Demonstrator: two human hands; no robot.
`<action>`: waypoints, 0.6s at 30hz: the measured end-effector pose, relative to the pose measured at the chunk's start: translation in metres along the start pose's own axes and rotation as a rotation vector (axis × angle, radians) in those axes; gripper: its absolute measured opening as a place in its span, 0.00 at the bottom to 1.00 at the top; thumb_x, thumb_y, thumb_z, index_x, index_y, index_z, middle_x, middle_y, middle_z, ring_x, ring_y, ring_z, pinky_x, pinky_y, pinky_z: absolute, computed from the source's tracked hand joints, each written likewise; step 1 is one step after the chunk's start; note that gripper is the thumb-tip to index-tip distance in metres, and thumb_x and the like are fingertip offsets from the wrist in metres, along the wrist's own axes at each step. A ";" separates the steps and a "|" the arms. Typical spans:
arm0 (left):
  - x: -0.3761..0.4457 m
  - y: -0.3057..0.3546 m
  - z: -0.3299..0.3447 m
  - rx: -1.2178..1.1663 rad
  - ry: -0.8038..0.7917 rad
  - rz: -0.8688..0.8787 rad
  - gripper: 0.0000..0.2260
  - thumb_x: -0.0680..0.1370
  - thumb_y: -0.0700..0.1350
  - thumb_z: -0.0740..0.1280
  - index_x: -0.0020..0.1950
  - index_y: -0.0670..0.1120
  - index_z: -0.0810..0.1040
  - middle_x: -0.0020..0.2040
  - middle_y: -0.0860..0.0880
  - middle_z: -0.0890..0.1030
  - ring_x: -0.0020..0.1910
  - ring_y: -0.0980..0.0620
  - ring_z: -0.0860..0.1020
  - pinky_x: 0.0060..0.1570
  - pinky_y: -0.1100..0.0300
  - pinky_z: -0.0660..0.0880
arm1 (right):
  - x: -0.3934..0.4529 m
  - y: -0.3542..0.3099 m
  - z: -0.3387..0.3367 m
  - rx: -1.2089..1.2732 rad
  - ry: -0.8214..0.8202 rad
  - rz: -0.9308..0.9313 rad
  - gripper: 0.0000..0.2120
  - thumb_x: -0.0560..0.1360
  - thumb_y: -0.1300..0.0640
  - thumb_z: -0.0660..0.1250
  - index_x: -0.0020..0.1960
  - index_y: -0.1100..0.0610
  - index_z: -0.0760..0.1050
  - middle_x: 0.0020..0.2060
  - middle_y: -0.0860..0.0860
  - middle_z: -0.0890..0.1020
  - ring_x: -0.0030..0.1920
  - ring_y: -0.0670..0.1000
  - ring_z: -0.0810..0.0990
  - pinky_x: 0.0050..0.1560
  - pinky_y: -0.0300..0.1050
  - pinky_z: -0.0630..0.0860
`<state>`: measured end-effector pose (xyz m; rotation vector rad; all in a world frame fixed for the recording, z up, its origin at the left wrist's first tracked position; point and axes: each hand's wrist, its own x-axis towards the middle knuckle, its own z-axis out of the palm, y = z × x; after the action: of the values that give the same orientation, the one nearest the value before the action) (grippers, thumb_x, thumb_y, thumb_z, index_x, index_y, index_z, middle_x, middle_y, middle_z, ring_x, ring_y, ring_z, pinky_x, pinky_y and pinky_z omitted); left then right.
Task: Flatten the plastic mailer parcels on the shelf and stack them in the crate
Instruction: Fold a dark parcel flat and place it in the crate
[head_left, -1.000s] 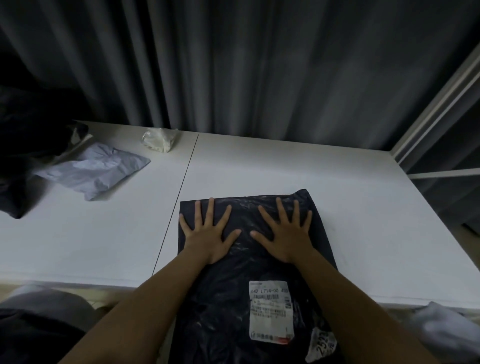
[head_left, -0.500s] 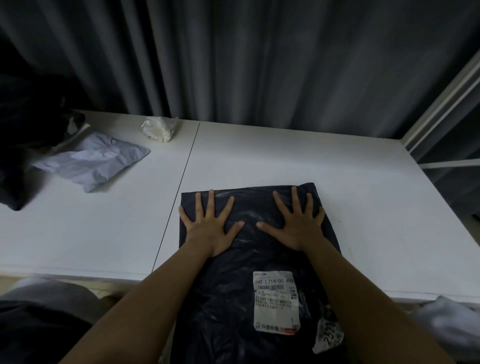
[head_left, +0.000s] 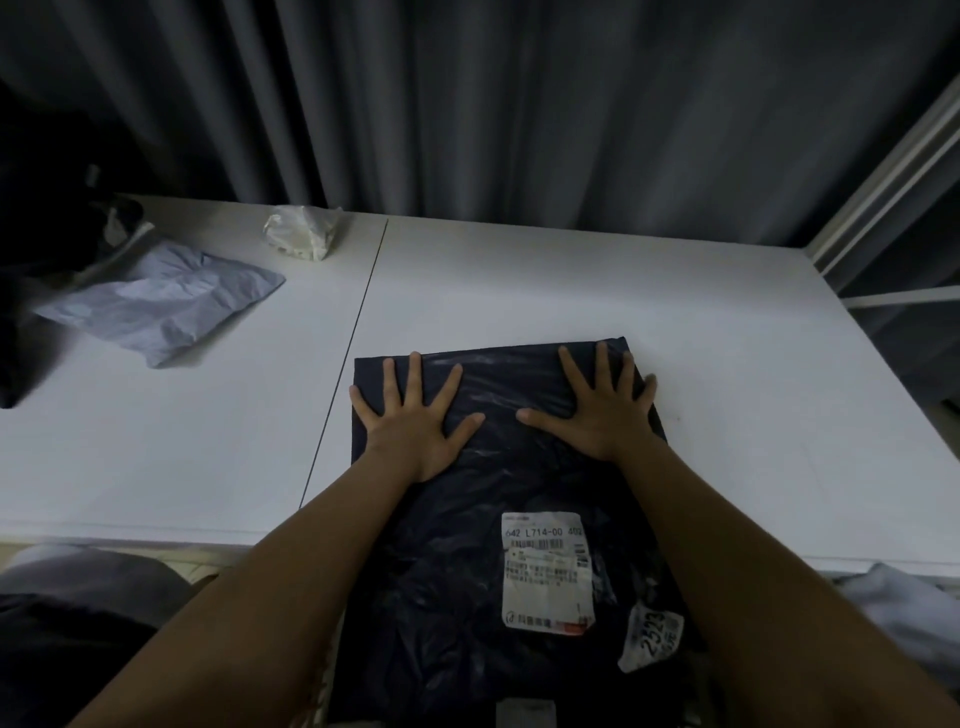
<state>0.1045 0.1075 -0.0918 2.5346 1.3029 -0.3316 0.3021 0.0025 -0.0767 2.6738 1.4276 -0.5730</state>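
A black plastic mailer (head_left: 498, 519) lies flat on the white shelf surface (head_left: 675, 322) in the lower centre of the frame, its near end hanging past the front edge. The left hand (head_left: 415, 421) and right hand (head_left: 602, 410) both press palm-down on its far end, fingers straight and spread wide, gripping nothing. A white shipping label (head_left: 545, 571) sits on the mailer toward the lower right, with a smaller round sticker (head_left: 652, 636) just beside it. At left of the frame a crumpled pale grey mailer (head_left: 161, 306) rests on the shelf, well apart from the black one; a small whitish wad (head_left: 304, 239) sits behind it near the grey curtain (head_left: 519, 104)
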 end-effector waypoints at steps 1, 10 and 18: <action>0.001 0.001 0.000 0.002 -0.006 0.005 0.33 0.74 0.73 0.42 0.74 0.65 0.33 0.76 0.48 0.30 0.74 0.41 0.30 0.65 0.29 0.34 | -0.003 -0.002 -0.002 0.023 0.006 -0.019 0.53 0.58 0.17 0.46 0.74 0.38 0.31 0.75 0.53 0.31 0.74 0.62 0.29 0.69 0.69 0.32; 0.039 0.002 -0.023 0.048 -0.025 0.053 0.34 0.73 0.74 0.43 0.74 0.65 0.33 0.76 0.48 0.30 0.74 0.41 0.29 0.66 0.29 0.35 | -0.067 -0.018 0.019 -0.033 -0.171 -0.173 0.42 0.62 0.19 0.41 0.71 0.30 0.29 0.71 0.46 0.25 0.70 0.62 0.23 0.67 0.71 0.29; 0.013 0.022 -0.034 -0.043 -0.064 0.056 0.33 0.75 0.72 0.42 0.76 0.62 0.35 0.77 0.49 0.32 0.74 0.40 0.31 0.67 0.31 0.33 | -0.036 -0.021 0.030 -0.022 -0.017 -0.089 0.41 0.64 0.19 0.43 0.70 0.30 0.28 0.74 0.48 0.29 0.72 0.63 0.25 0.66 0.72 0.29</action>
<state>0.1323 0.1165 -0.0607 2.4983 1.2008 -0.3659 0.2582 -0.0209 -0.0894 2.5928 1.5462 -0.5813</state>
